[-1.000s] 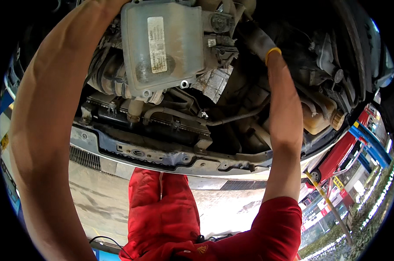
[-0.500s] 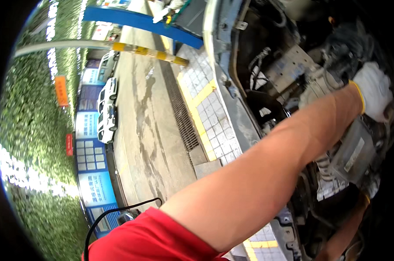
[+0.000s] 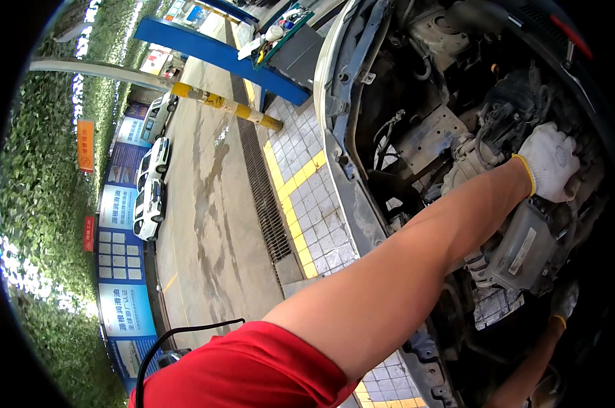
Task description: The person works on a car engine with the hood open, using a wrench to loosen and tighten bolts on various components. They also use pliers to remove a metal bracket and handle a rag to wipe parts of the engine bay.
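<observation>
My left hand (image 3: 551, 163), in a white knit glove with a yellow cuff, reaches deep into a car's engine bay. Its fingers curl down over parts beside the black hoses and wiring (image 3: 508, 115); what they grip is hidden. Just below it in the picture is a grey plastic box (image 3: 518, 255) with a pale label, joined to a ribbed hose (image 3: 479, 270). My right hand (image 3: 564, 299), gloved too, is in shadow below and right of that box, apart from it. Its fingers are too dark to read.
The car's bare front frame (image 3: 362, 183) runs along my left side. Beyond it lie a tiled strip, a floor grate (image 3: 263, 183), a yellow-banded pole (image 3: 226, 105) and a blue lift post (image 3: 219, 58). A tool tray (image 3: 284, 34) stands by the post. White cars (image 3: 148, 204) are parked farther off.
The whole view has shifted, showing more of the engine bay. My left hand stays at about the same parts. My right hand has drawn slightly away from the grey box.
</observation>
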{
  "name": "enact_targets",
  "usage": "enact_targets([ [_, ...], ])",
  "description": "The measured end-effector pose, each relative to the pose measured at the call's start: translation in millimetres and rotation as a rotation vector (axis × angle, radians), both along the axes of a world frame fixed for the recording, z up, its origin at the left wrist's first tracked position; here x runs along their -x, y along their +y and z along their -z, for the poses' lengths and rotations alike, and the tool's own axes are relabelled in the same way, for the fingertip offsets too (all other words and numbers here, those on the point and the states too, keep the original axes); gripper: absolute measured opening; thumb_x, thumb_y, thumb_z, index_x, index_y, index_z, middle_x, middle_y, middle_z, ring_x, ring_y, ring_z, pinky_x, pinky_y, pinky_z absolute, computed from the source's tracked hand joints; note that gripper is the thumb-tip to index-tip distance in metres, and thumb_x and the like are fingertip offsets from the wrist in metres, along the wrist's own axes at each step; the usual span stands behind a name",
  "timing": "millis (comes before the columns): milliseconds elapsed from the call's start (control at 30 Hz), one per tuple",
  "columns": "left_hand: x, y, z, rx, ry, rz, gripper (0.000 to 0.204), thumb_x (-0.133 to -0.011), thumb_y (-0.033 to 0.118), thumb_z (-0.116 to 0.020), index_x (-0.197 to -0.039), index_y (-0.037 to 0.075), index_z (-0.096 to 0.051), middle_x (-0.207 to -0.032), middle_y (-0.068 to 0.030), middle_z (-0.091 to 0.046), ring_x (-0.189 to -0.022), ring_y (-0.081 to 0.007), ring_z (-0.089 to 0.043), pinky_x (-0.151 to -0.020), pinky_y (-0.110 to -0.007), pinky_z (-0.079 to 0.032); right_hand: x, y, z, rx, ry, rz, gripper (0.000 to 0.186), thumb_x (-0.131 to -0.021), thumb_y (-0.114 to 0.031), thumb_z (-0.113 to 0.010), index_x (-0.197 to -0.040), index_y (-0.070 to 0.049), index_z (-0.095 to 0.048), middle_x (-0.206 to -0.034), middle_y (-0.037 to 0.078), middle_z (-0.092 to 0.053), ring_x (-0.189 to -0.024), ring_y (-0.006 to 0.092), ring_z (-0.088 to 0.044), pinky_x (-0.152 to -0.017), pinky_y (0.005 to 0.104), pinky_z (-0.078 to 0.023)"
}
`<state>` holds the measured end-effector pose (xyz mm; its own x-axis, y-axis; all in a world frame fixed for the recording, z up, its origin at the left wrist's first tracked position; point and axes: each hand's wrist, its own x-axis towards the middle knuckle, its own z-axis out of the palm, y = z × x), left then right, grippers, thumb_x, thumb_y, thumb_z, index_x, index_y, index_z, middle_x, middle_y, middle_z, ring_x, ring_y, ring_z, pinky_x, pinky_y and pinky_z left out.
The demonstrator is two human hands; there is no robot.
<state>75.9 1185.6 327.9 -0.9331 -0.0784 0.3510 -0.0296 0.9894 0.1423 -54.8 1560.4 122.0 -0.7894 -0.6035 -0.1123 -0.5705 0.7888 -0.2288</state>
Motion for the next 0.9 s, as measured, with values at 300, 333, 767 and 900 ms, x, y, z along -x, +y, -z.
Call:
enact_targets([
  [300,-15.0,-7.1,-1.5,-0.043,0.013,0.0,0.048,-0.074,0.058,-0.073,-0.091,0.015,-0.081,-0.1,-0.0098,-0.073,-0.096,-0.0275,-0.069,-0.089,-0.04,-0.05,-21.1,23.3,42.7,-0.24,-0.098,0.089,0.035,-0.101,-0.027,-0.056,-0.127,-0.004,-0.064,-0.121,0.024,-0.068,-0.111,0.0432,-0.066,-0.092,0.0505,-0.055],
  [333,-17.4,-7.8,-5.6,-0.039,0.017,-0.013,0.048,-0.074,0.059,-0.073,-0.091,0.015,-0.081,-0.101,-0.0096,-0.073,-0.097,-0.0277,-0.069,-0.089,-0.04,-0.05,-21.4,13.9,38.4,-0.277,-0.146,0.13,0.035,-0.101,-0.027,-0.057,-0.127,-0.005,-0.065,-0.12,0.023,-0.068,-0.11,0.0417,-0.066,-0.091,0.0484,-0.056],
  [767,14.9,59.1,-28.0,0.135,0.218,0.064,0.016,-0.078,0.025,-0.069,-0.086,0.011,-0.072,-0.085,-0.0149,-0.067,-0.079,-0.0373,-0.066,-0.071,-0.05,-0.052,-126.6,86.3,-43.0,-0.705,-0.307,-0.35,0.029,-0.088,-0.023,-0.066,-0.105,-0.003,-0.077,-0.103,0.022,-0.076,-0.099,0.0408,-0.074,-0.084,0.0501,-0.059],
  [900,9.7,-14.0,24.0,0.264,0.115,0.138,0.032,-0.097,0.037,-0.063,-0.122,0.019,-0.069,-0.115,-0.0128,-0.07,-0.102,-0.0375,-0.068,-0.086,-0.046,-0.055,-158.9,25.2,-96.2,-0.832,-0.622,-0.19,0.033,-0.09,-0.009,-0.064,-0.121,-0.008,-0.073,-0.123,0.015,-0.074,-0.117,0.035,-0.069,-0.096,0.0464,-0.055],
])
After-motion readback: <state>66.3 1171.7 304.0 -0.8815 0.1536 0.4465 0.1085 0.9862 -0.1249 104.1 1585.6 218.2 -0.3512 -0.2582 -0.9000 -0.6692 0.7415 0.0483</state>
